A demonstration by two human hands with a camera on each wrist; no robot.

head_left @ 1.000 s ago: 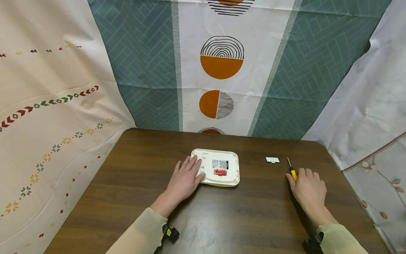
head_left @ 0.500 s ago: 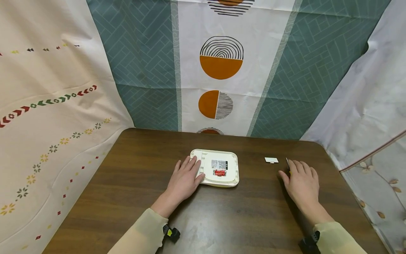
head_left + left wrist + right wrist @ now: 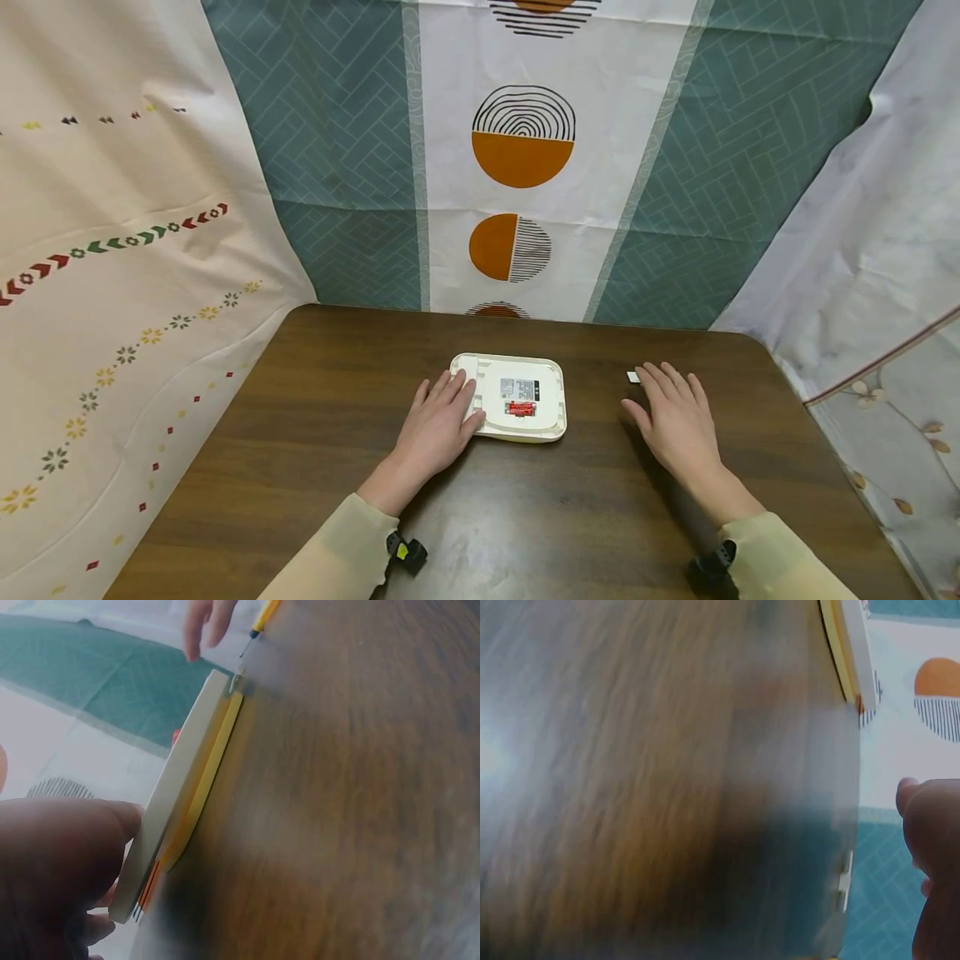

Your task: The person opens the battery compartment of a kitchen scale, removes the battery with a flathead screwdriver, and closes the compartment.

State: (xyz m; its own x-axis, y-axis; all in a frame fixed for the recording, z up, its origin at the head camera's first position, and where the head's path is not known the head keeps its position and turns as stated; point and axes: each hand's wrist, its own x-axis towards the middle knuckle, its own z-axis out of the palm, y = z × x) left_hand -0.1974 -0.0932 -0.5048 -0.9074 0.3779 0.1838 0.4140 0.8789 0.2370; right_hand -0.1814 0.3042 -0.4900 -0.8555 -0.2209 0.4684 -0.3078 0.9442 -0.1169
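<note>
A white square device (image 3: 517, 398) lies flat on the brown table (image 3: 315, 433), a little behind the table's middle, and it shows a label and a small red part on its upper face. The left hand (image 3: 438, 427) rests flat on the left edge of the device with straight, relaxed fingers and holds nothing. The right hand (image 3: 675, 421) is well to the right of the device, flat above the table with straight, spread fingers, also holding nothing. A small white piece (image 3: 633, 377) lies on the table to the right of the device, just at the fingertips of the right hand and partly covered by them. In the left wrist view a yellow screwdriver (image 3: 262, 619) shows beyond the far corner of the device, near the right hand's fingers.
</note>
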